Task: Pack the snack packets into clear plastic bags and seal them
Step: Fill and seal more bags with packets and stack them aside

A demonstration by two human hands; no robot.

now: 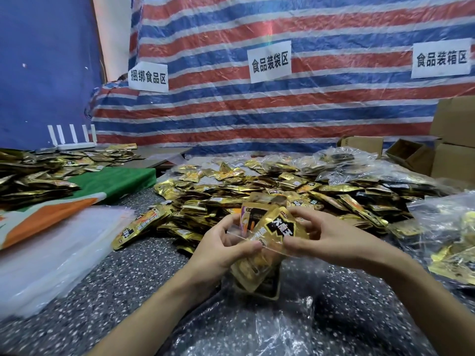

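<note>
Clear bag (259,283): low centre, held up off the speckled table (115,291); long axis near upright, mouth up and away, bottom end down toward the wearer.
Snack packets (276,231): gold, standing on end inside, tops poking out past the mouth; front one tilted, black print facing the camera.
Hard to read: film almost invisible bar the glare and the strip across the mouth; lower end lost against crumpled plastic on the table; mouth closed or not, cannot tell.
Left hand (223,253): pinching the left end of the mouth strip, thumb in front, fingers curled behind.
Right hand (329,242): pinching the right end, thumb on the front, fingers curled over the packet tops.
Forearms: in from the bottom edge, converging on the bag.
Loose pile (257,186): just behind the hands, spread wide.
Filled bags (447,240): right, cut off by the frame edge.
Empty bag stack (51,253): flat, at left.
Cardboard boxes (452,150): far right.
Striped tarp (257,111): behind, three paper signs on it.
</note>
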